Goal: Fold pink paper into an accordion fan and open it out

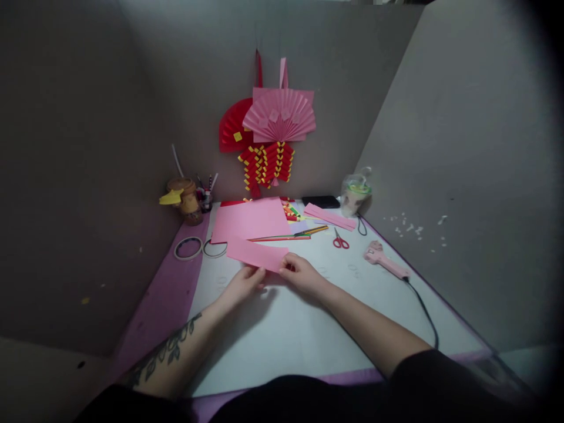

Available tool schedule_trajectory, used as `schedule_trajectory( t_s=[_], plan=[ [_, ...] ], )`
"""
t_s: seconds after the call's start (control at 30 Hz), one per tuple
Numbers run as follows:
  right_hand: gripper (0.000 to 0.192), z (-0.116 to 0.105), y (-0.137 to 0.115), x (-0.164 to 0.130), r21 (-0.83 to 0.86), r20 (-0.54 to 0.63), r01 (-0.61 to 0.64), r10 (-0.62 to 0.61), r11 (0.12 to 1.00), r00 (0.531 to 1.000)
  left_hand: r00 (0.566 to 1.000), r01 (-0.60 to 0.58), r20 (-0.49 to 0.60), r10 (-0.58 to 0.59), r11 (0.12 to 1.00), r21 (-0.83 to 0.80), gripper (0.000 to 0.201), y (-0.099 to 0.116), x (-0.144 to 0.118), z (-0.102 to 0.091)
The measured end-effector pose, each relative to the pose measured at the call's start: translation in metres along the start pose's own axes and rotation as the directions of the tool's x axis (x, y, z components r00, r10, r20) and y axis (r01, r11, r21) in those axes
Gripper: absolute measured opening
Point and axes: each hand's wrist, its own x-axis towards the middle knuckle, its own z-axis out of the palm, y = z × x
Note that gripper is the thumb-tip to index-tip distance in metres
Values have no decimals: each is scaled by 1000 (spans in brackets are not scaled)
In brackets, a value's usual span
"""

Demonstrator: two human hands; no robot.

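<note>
A strip of pink paper [255, 254] is held up over the white table covering, tilted down to the right. My left hand [247, 281] grips its lower edge near the middle, thumb in front. The right end of the strip is pinched between thumb and curled fingers of my right hand [300, 271]. Just beyond the strip lies a large pink sheet [251, 218] on top of other coloured papers. Red-handled scissors [341, 239] rest on the table to the right of these papers.
Two tape rolls, one pale [188, 249], lie at left. A pink glue gun [386, 260] with a black cord is at right. Drink cups [188, 202] [353, 197] stand at both back corners. Pink strips [329, 217] and a black phone-like slab [321, 202] lie behind. Paper fans [282, 114] hang on the wall.
</note>
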Motion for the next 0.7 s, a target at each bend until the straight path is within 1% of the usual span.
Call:
schedule_trajectory(
  t_s=[0.07, 0.13, 0.2, 0.23, 0.27, 0.3, 0.33, 0.37, 0.4, 0.43, 0.47, 0.5, 0.53, 0.57, 0.6, 0.63, 0.7],
  plan=[
    [9, 6, -9, -4, -36, -9, 64, -64, 997, 998, 995, -23, -94, 15, 996, -86, 45, -2, 3, 1],
    [8, 10, -16, -7, -83, -17, 124, -126, 989, 992, 985, -54, -168, 39, 995, -89, 48, -1, 1, 1],
    [6, 14, -20, -10, -127, -19, 172, -176, 977, 984, 959, -95, -265, 100, 995, 31, 50, 4, -3, -3],
    [5, 14, -20, -11, -149, -19, 195, -200, 969, 980, 932, -113, -329, 151, 985, 134, 50, 8, -7, -7],
    [5, 15, -19, -11, -172, -16, 220, -226, 960, 974, 892, -125, -392, 224, 957, 263, 48, 12, -11, -13],
    [6, 15, -18, -12, -196, -5, 251, -257, 948, 966, 845, -133, -428, 319, 903, 409, 45, 16, -15, -20],
    [7, 14, -17, -13, -219, 20, 295, -298, 930, 954, 799, -140, -424, 426, 818, 557, 42, 20, -18, -27],
    [8, 14, -16, -14, -242, 65, 352, -347, 904, 935, 766, -159, -360, 532, 700, 696, 39, 23, -21, -34],
    [9, 14, -15, -15, -264, 124, 421, -402, 868, 907, 749, -189, -250, 614, 560, 807, 39, 26, -22, -39],
    [11, 14, -15, -16, -287, 191, 493, -456, 821, 869, 747, -217, -128, 652, 421, 881, 41, 27, -23, -42],
    [13, 14, -16, -18, -308, 261, 565, -504, 765, 824, 763, -238, -14, 646, 301, 923, 44, 26, -21, -42],
    [14, 14, -17, -21, -328, 322, 629, -542, 705, 776, 794, -245, 69, 604, 214, 946, 47, 25, -19, -40],
    [16, 15, -18, -23, -349, 366, 675, -568, 650, 737, 835, -238, 119, 537, 159, 958, 48, 22, -16, -35],
    [16, 16, -19, -24, -375, 386, 699, -582, 610, 715, 877, -225, 144, 458, 128, 966, 48, 19, -12, -29],
    [15, 17, -20, -26, -409, 377, 697, -586, 589, 717, 912, -217, 161, 378, 111, 970, 47, 15, -9, -22],
    [15, 18, -21, -26, -453, 340, 666, -576, 592, 743, 933, -226, 185, 308, 104, 969, 45, 12, -6, -16],
    [17, 20, -21, -25, -554, 214, 537, -514, 636, 830, 947, -253, 224, 230, 105, 962, 43, 7, -3, -6]
  ],
)
